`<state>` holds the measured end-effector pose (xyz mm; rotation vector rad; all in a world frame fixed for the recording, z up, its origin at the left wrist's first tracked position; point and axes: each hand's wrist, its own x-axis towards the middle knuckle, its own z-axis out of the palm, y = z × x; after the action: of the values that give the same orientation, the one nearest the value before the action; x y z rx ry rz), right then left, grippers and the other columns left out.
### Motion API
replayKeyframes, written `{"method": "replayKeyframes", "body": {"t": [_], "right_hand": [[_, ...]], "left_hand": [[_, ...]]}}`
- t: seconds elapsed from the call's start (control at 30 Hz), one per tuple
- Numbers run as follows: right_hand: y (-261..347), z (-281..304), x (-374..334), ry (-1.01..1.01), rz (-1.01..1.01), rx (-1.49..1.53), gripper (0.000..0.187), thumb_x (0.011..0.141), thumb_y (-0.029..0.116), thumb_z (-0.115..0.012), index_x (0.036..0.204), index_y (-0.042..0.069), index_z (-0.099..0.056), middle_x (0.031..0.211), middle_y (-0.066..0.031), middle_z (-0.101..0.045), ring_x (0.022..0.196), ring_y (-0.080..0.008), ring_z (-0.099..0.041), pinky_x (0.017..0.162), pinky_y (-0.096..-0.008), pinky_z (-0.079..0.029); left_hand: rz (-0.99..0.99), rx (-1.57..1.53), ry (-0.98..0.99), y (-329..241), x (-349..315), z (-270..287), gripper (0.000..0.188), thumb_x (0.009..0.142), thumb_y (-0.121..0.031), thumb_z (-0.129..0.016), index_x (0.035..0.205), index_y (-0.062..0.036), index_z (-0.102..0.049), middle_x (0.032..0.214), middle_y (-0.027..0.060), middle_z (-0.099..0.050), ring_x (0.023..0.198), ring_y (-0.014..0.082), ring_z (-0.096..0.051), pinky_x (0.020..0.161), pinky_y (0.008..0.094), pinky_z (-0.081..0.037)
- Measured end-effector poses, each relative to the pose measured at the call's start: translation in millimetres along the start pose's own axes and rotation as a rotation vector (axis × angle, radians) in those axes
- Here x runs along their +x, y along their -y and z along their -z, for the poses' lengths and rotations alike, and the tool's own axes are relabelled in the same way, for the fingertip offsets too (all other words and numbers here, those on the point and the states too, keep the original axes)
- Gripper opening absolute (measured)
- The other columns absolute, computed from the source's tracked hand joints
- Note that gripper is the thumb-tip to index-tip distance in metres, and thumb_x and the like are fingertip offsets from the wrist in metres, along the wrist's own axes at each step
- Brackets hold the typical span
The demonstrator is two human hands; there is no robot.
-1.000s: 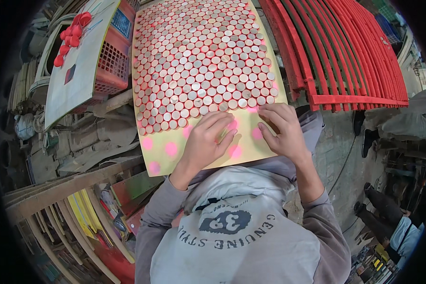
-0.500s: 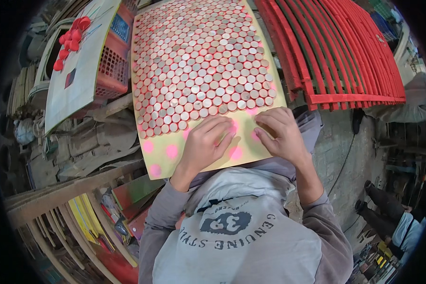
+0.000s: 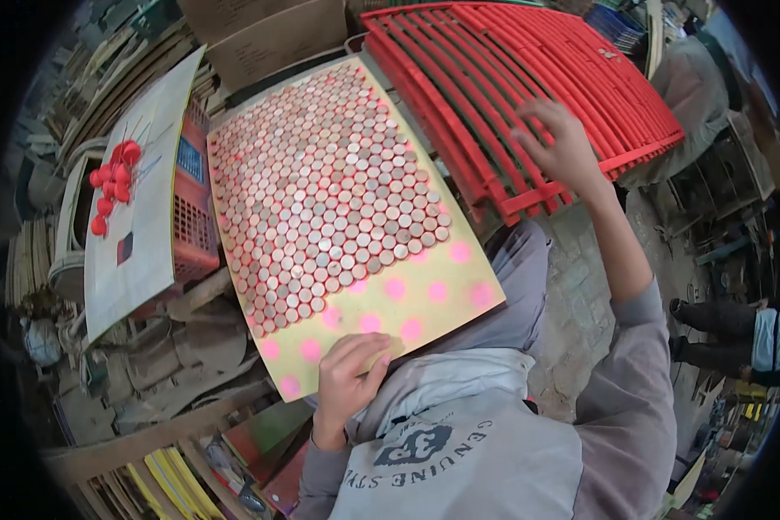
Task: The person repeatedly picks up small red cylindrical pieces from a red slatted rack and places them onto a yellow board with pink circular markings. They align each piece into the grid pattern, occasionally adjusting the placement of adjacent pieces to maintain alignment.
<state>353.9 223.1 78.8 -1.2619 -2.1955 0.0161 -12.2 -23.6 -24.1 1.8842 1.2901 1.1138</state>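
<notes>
A yellow board (image 3: 446, 314) with pink spots tilts across my lap. Most of it is covered by rows of small round pale discs (image 3: 321, 195) edged in red; bare yellow with pink spots shows along its near end. My left hand (image 3: 348, 373) rests over the board's near edge, fingers lightly bent and thumb apart, with nothing visible in it. My right hand (image 3: 563, 147) is raised to the right over a rack of red slats (image 3: 485, 113); its fingers are apart and bent, and I see nothing between them.
On the left, a pale panel (image 3: 143, 251) holding red round pieces (image 3: 113, 178) leans over a pink plastic crate (image 3: 195, 230). Cardboard boxes (image 3: 277, 39) stand behind the board. A wooden frame (image 3: 147, 438) lies at lower left. Another person's legs (image 3: 715, 338) show at far right.
My right hand has left the board and swung up and right over the red slats. My left hand stays near the board's lower edge. The view has turned, showing the boxes behind.
</notes>
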Motion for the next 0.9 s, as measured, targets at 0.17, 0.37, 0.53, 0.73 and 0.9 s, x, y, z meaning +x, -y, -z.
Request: {"method": "replayKeyframes", "body": {"t": [0.17,0.37,0.53,0.73,0.9], "right_hand": [[-161,-19,20,-0.077,-0.398,-0.578,0.082,0.095,0.062,-0.061,0.145,-0.001,-0.045,0.145,-0.0337,-0.042,0.136,-0.0498,-0.040,0.105,-0.0596,-0.044],[-183,-42,97,-0.046,-0.470,-0.588,0.082,0.096,0.068,-0.054,0.142,0.001,-0.047,0.141,-0.0285,-0.048,0.135,-0.0451,-0.043,0.103,-0.0586,-0.047],[-187,-73,180,0.059,-0.492,-0.551,0.076,0.095,0.064,-0.058,0.138,0.002,-0.051,0.139,-0.0235,-0.052,0.134,-0.0413,-0.046,0.102,-0.0579,-0.047],[-229,-122,232,0.020,-0.446,-0.540,0.060,0.097,0.055,-0.059,0.129,0.004,-0.057,0.130,-0.0208,-0.062,0.126,-0.0366,-0.057,0.097,-0.0516,-0.053],[-251,-151,282,-0.023,-0.485,-0.575,0.051,0.097,0.051,-0.060,0.119,0.006,-0.065,0.111,-0.0174,-0.073,0.106,-0.0356,-0.070,0.085,-0.0495,-0.058]], "left_hand": [[0.027,0.010,0.057,-9,-10,2,0.022,0.083,-0.008,-0.079,0.103,-0.0001,-0.075,0.103,0.0148,-0.074,0.097,0.0328,-0.070,0.087,0.0405,-0.054],[0.147,-0.050,0.024,-11,-19,1,0.022,0.083,-0.005,-0.077,0.104,0.0010,-0.075,0.101,0.0145,-0.075,0.094,0.0310,-0.071,0.086,0.0387,-0.055],[0.204,-0.014,0.016,-12,-6,-4,0.021,0.083,-0.003,-0.077,0.103,0.0020,-0.075,0.101,0.0156,-0.075,0.094,0.0310,-0.071,0.083,0.0384,-0.055],[0.321,-0.010,-0.183,-17,-9,-3,0.015,0.085,0.002,-0.071,0.099,0.0029,-0.075,0.096,0.0163,-0.075,0.086,0.0295,-0.071,0.076,0.0354,-0.055],[0.380,0.069,-0.189,-45,-2,5,0.011,0.092,-0.001,-0.068,0.101,0.0032,-0.073,0.098,0.0195,-0.073,0.088,0.0301,-0.070,0.080,0.0368,-0.054]]}}
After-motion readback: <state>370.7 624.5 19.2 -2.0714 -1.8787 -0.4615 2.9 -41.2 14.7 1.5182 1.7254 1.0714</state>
